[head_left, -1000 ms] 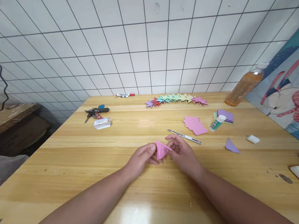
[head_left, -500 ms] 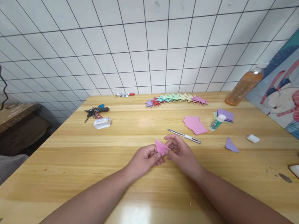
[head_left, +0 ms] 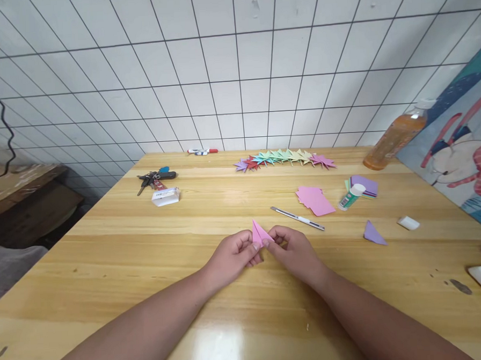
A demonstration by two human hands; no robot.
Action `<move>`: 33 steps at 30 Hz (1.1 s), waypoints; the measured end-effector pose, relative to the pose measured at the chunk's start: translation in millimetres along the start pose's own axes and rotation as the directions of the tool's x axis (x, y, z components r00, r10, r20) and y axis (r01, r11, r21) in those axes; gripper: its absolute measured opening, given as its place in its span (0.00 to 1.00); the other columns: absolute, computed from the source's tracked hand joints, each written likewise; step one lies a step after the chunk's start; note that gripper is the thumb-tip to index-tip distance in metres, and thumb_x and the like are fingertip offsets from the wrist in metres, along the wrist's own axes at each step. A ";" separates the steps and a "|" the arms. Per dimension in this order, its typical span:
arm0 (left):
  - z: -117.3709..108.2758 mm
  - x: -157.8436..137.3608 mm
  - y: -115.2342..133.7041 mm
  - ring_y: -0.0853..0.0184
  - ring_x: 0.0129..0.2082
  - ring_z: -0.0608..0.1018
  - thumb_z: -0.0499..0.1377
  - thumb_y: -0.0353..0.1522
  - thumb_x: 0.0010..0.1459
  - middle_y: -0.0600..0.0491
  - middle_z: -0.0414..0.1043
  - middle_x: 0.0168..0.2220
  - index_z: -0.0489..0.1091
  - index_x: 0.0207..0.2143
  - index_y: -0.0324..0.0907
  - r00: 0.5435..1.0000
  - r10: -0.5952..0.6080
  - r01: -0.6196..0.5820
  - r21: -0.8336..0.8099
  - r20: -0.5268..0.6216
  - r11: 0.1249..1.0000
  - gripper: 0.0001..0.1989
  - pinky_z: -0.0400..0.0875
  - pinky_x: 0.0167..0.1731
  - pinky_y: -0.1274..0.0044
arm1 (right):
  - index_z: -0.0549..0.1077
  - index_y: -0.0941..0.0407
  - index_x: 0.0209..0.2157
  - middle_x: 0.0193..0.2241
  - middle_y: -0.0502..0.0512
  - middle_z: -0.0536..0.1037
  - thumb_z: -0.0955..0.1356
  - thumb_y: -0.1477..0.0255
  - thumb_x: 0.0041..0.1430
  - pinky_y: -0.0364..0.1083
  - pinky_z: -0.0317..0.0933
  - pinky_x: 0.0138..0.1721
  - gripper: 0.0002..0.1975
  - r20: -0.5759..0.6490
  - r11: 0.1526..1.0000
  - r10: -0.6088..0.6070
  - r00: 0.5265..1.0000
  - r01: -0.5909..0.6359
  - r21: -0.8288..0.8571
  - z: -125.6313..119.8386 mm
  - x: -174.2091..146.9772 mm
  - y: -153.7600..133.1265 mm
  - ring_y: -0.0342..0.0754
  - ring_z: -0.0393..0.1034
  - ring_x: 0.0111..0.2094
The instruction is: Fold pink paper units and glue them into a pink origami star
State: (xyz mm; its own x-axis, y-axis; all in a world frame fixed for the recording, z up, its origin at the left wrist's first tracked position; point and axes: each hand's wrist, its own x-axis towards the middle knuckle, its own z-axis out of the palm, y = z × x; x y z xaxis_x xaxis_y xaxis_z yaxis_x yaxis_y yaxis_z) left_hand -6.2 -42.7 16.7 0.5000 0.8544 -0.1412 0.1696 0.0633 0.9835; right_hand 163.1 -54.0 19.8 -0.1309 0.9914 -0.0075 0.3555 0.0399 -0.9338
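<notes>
A small folded piece of pink paper (head_left: 259,234), pointed at the top, is held between both hands above the table. My left hand (head_left: 237,252) pinches its lower left side with thumb and fingers. My right hand (head_left: 292,248) grips the lower right side, thumb on the front and fingers curled behind. The paper's lower edge is partly hidden by the thumbs. Just beyond the right hand lies a slim utility knife (head_left: 298,218), and past it a stack of pink paper sheets (head_left: 316,200).
A row of colourful folded paper pieces (head_left: 283,157) lies by the wall. On the right are a glue stick (head_left: 351,197), coloured papers (head_left: 365,185), a purple folded triangle (head_left: 373,233), an eraser (head_left: 408,223) and a bottle (head_left: 395,139). Keys (head_left: 154,179), a small box (head_left: 165,197) and a marker (head_left: 202,151) sit left.
My right fingers have closed in on the pink paper, the thumb now pressing its front. The paper has turned more upright, showing a crease down its middle.
</notes>
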 end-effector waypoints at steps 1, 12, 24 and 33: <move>0.1 0.1 -0.4 0.72 0.24 0.71 0.54 0.43 0.56 0.53 0.69 0.25 0.67 0.33 0.37 1.000 -0.004 0.004 0.008 -0.003 1.000 0.17 0.66 0.26 0.80 | 0.68 0.57 0.22 0.19 0.46 0.66 0.66 0.68 0.51 0.39 0.52 0.22 0.08 0.012 1.000 0.003 1.000 -0.003 0.010 0.2 -0.2 0.1 0.39 0.58 0.22; 0.1 0.7 -0.8 0.74 0.21 0.68 0.53 0.40 0.57 0.56 0.67 0.21 0.67 0.26 0.38 1.000 0.011 -0.016 0.196 0.026 0.980 0.15 0.61 0.23 0.83 | 0.70 0.56 0.29 0.24 0.48 0.70 0.65 0.70 0.52 0.39 0.57 0.25 0.05 0.073 0.995 -0.038 0.997 0.031 0.093 -0.9 -2.6 -2.3 0.41 0.63 0.26; -0.1 -0.2 -4.4 0.71 0.27 0.71 0.55 0.39 0.55 0.55 0.71 0.27 0.72 0.31 0.37 0.994 0.070 -0.085 0.207 0.080 0.975 0.13 0.63 0.29 0.81 | 0.69 0.57 0.23 0.20 0.48 0.70 0.68 0.66 0.51 0.41 0.57 0.26 0.09 0.036 0.961 -0.010 0.999 0.000 0.278 4.0 -0.4 7.5 0.41 0.62 0.23; 0.9 -1.4 0.1 0.72 0.23 0.69 0.55 0.34 0.54 0.57 0.70 0.24 0.74 0.29 0.38 0.997 0.033 -0.055 0.332 0.073 0.942 0.10 0.60 0.25 0.82 | 0.69 0.57 0.24 0.20 0.47 0.67 0.69 0.64 0.50 0.39 0.55 0.23 0.11 -0.043 0.947 0.003 0.999 0.011 0.321 -1.6 1.3 3.4 0.40 0.59 0.22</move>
State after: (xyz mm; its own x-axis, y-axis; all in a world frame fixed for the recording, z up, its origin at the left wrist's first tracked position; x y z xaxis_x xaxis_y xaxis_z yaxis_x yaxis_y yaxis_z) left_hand -6.2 -44.3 16.9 0.5660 0.8161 -0.1166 0.4138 -0.1589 0.8964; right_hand 165.6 -52.4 17.2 -0.0899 0.9959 0.0049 0.0382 0.0083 -0.9992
